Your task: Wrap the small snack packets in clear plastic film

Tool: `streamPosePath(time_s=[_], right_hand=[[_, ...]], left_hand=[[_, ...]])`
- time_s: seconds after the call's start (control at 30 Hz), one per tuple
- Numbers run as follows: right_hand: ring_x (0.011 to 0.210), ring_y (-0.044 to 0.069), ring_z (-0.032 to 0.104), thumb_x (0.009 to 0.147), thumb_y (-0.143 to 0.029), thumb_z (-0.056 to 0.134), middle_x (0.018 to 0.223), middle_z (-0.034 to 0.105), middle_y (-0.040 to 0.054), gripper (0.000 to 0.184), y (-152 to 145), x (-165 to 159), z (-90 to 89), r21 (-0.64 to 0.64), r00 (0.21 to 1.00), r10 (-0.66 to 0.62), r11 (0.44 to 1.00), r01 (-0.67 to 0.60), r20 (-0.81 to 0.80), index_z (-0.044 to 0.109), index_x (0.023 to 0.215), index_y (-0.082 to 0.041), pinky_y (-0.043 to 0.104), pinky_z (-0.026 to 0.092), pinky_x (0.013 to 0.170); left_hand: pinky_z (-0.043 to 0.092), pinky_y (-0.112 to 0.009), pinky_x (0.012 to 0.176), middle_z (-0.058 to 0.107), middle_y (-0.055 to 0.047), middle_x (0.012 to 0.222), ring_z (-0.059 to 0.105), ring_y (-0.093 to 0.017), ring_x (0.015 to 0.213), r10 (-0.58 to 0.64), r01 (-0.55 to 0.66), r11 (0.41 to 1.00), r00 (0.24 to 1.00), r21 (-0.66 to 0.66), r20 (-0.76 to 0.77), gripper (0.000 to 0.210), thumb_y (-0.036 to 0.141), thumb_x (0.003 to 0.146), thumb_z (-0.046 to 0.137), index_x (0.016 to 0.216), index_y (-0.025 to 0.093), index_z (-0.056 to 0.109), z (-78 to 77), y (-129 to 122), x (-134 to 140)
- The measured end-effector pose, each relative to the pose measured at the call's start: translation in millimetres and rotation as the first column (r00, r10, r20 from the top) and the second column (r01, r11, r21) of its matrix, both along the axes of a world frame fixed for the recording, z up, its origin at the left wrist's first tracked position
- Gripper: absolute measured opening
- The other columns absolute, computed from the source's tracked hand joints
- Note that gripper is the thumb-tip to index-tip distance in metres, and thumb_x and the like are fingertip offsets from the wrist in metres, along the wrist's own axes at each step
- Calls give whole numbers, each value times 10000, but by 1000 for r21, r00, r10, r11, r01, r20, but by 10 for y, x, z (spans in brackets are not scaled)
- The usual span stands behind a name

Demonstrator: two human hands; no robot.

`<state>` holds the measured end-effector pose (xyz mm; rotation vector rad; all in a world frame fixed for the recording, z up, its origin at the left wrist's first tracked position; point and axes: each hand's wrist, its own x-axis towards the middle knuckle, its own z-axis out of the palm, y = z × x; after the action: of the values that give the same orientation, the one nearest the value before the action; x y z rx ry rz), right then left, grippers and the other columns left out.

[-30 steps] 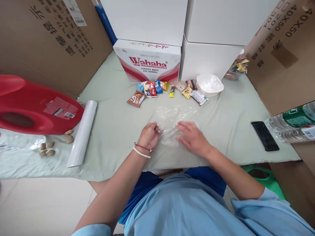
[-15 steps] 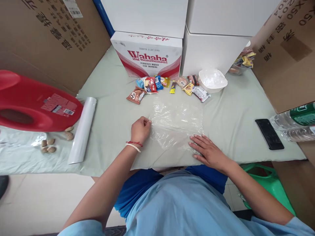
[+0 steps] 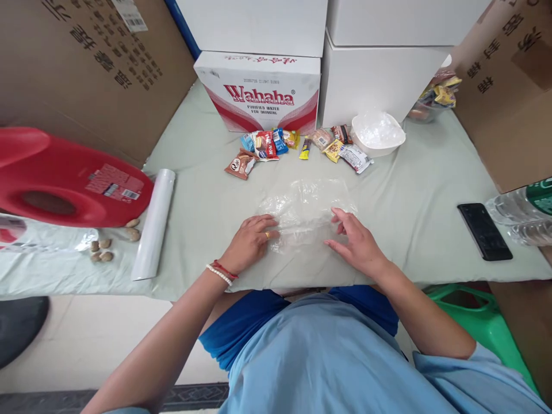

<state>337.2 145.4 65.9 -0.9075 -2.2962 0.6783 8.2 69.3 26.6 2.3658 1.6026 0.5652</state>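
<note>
A crinkled clear plastic bag or sheet (image 3: pixel 308 201) lies flat on the cloth-covered table in front of me, its near part folded over. My left hand (image 3: pixel 252 240) rests on its left edge, fingers stretched out and holding nothing I can see. At the right edge my right hand (image 3: pixel 357 240) hovers over or lightly touches the plastic, thumb and fingers apart. Beyond the plastic lie small wrapped snacks: a brown packet (image 3: pixel 240 164), a red packet (image 3: pixel 265 145), a yellow-and-purple one (image 3: pixel 305 148) and a white one (image 3: pixel 356 158).
A white bowl (image 3: pixel 379 146) with clear plastic in it stands behind the snacks, before white boxes (image 3: pixel 267 98). To the left are a white roll (image 3: pixel 153 227), a red jug (image 3: pixel 73 178) and several walnuts (image 3: pixel 101 251). A phone (image 3: pixel 485 231) and water bottles (image 3: pixel 528 207) lie right.
My left hand has gone from a pinch at the plastic's left edge to lying with fingers stretched. My right hand has lifted from flat and turned inward. The plastic's near part is folded up.
</note>
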Motion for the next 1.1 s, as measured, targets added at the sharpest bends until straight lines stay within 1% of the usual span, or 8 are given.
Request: streamPosePath(time_s=[0.2,0.37,0.53,0.7,0.77,0.93,1.03,1.1], right_hand=[[885,229,664,1068,-180,501,947,728,72,247,-20,339,-181,99,933,257,952,-289,252,713,1189,-217,383,549,784],[998,271,654,1034,-155,541,1107,711,126,301,-72,561,-75,201,954,47,973,-111,296,684,1294,-203,419,578,835],[1285,329,571,974,-116,611,1415,632,152,498,-288,131,107,255,944,168,936,-243,283,581,1460,-223,531,526,1082],[1306,328,595,978,-204,666,1514,582,226,577,-464,-489,132,-35,833,378,916,-399,404,518,1528,-108,499,558,1077],[1232,304,642,998,-261,670,1423,660,194,492,-506,-646,138,-154,755,527,846,-511,391,588,1462,-119,462,582,1029],[1139,221,711,1038,-295,638,1262,775,85,257,-591,-703,270,-319,504,851,523,-790,145,732,1263,-215,349,581,985],[1075,185,745,1076,-346,580,1171,805,63,255,-515,-530,445,-403,576,807,488,-774,-131,747,1224,-222,309,584,954],[925,163,757,1092,-391,547,1027,812,41,280,-365,-389,527,-454,780,580,644,-616,-236,753,1166,-216,283,592,855]], left_hand=[[524,-490,1159,701,-72,1390,632,-257,1360,93,-53,985,964,-164,250,317,76,843,444,898,221,720,53,-33,16],[561,-485,1083,738,-74,1284,692,-264,1246,199,-136,968,929,-212,312,246,130,864,454,824,217,681,54,74,59],[561,-490,1070,738,-71,1253,687,-263,1204,166,-119,973,956,-197,240,253,68,777,475,770,215,680,38,192,77],[553,-462,1102,722,-70,1311,669,-261,1251,111,-65,978,967,-198,231,242,66,736,481,704,216,669,29,214,89],[538,-457,1128,713,-65,1353,652,-264,1299,110,-44,972,953,-232,281,222,85,717,486,689,217,661,32,202,69],[497,-474,1182,732,-63,1343,619,-273,1370,219,-38,935,842,-352,493,184,166,764,497,665,227,639,66,194,30],[500,-454,1162,750,-85,1295,641,-283,1331,275,-70,924,806,-377,523,316,300,890,536,582,231,561,65,219,77],[510,-427,1130,761,-102,1247,667,-280,1280,323,-124,914,797,-386,510,488,416,951,531,509,239,423,45,240,117]])
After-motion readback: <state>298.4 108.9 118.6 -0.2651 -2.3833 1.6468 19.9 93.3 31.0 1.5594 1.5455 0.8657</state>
